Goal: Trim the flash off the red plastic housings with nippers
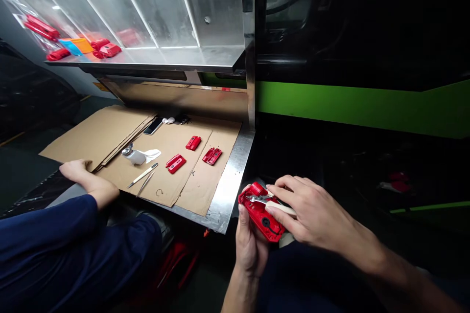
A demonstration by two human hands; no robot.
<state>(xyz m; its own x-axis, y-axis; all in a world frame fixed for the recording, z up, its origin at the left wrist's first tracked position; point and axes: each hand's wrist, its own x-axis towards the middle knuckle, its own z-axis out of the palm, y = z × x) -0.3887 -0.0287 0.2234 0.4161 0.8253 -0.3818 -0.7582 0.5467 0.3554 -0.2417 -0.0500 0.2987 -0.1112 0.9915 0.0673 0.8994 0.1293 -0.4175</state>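
Observation:
A red plastic housing (270, 227) with a black round spot and a curved black line inside rests in my left hand (251, 249), whose fingers wrap round its lower left side. My right hand (312, 205) grips side cutters (277, 205) with cream handles. Their metal jaws lie over the upper part of the housing, beside a rounded red end. Whether the jaws are closed on the plastic I cannot make out. Both hands are in front of my lap, off the right corner of the metal-edged table (235, 181).
On the cardboard (169, 190) lie several red plastic parts (176, 163), a white-handled knife (143, 175), tweezers (146, 183), a metal-topped bottle (134, 155) and a phone (153, 125). A co-worker's hand (88, 181) rests at the left edge. Above, a metal shelf (176, 57) carries red parts.

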